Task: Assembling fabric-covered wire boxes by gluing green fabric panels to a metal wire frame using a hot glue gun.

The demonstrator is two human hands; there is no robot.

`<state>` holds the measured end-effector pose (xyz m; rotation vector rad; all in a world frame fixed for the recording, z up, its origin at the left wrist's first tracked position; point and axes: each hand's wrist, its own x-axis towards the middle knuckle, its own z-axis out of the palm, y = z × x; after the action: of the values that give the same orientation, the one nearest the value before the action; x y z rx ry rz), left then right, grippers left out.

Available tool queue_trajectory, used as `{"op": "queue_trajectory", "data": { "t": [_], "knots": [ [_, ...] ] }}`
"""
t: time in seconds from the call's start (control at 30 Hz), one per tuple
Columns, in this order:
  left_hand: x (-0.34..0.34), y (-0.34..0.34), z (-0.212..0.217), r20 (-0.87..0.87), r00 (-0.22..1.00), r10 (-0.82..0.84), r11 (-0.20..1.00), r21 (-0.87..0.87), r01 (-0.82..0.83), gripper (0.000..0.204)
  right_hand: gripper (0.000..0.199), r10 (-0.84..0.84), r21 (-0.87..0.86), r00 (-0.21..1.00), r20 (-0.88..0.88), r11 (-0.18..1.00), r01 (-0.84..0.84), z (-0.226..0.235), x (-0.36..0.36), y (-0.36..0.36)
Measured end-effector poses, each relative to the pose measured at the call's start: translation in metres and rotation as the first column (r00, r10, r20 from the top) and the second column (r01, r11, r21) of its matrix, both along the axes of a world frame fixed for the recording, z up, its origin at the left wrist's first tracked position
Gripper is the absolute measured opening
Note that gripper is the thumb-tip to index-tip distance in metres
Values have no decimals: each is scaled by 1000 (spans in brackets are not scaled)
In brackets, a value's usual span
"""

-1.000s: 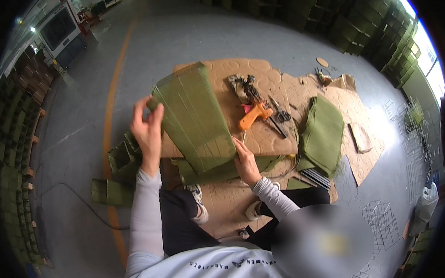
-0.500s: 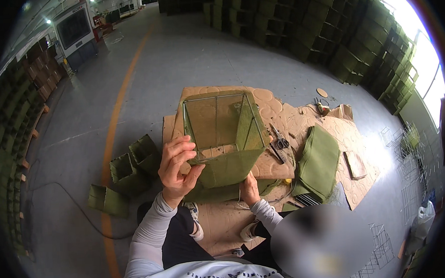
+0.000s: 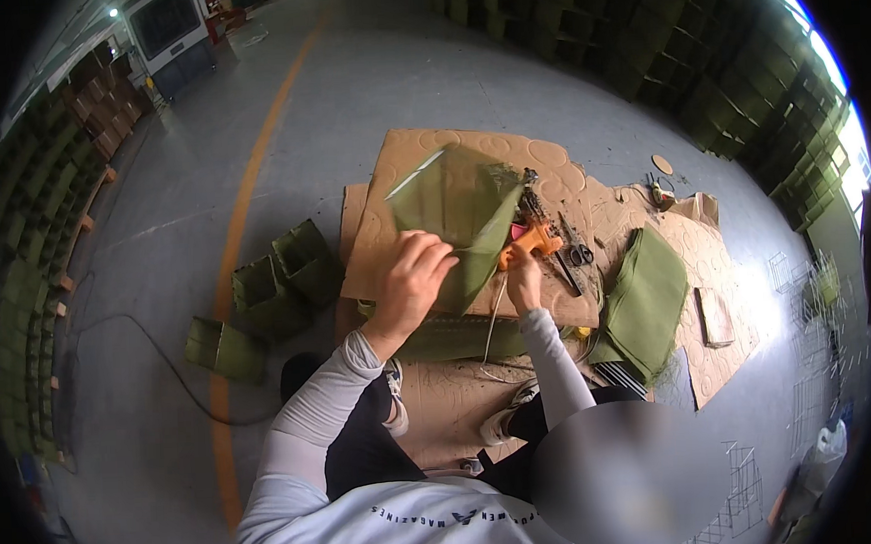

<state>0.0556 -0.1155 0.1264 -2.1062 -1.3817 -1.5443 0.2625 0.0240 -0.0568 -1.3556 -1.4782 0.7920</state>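
Observation:
I sit on the floor holding up a green fabric box on a thin wire frame (image 3: 462,208) in front of me. My left hand (image 3: 411,278) grips its near lower edge. My right hand (image 3: 525,273) holds the frame's right side, where a wire rod runs down past my fingers. Just behind that hand lies an orange glue gun (image 3: 531,241) on sheets of brown cardboard (image 3: 548,170). Black scissors (image 3: 579,256) lie to its right.
A stack of flat green fabric pieces (image 3: 646,297) lies to my right. Finished green boxes (image 3: 280,279) stand on the grey floor to my left, near an orange floor line (image 3: 243,203) and a black cable (image 3: 167,366). Wire grids (image 3: 795,276) lie at the far right.
The green fabric piece went from flat and tilted to an opened box shape, then turned in my hands. My left hand moved right along its edge and my right hand rose to its side.

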Motion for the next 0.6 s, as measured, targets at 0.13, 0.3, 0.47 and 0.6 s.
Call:
{"op": "queue_trajectory", "data": {
  "t": [0.13,0.3,0.47,0.6],
  "knots": [
    [-2,2,0,-39,999,-38,999,-28,37,24,39,10,233,974,-227,972,44,112,-14,-56],
    [-51,20,33,-98,995,33,991,-126,-45,64,47,102,500,992,-69,864,-54,175,-23,-63],
    [-91,46,24,-114,969,-219,905,-394,158,39,42,192,416,907,375,840,-350,183,-34,-59],
    [-73,34,24,-171,967,-188,905,-413,103,26,39,252,439,867,430,781,-445,182,-22,-25]
  ]
}}
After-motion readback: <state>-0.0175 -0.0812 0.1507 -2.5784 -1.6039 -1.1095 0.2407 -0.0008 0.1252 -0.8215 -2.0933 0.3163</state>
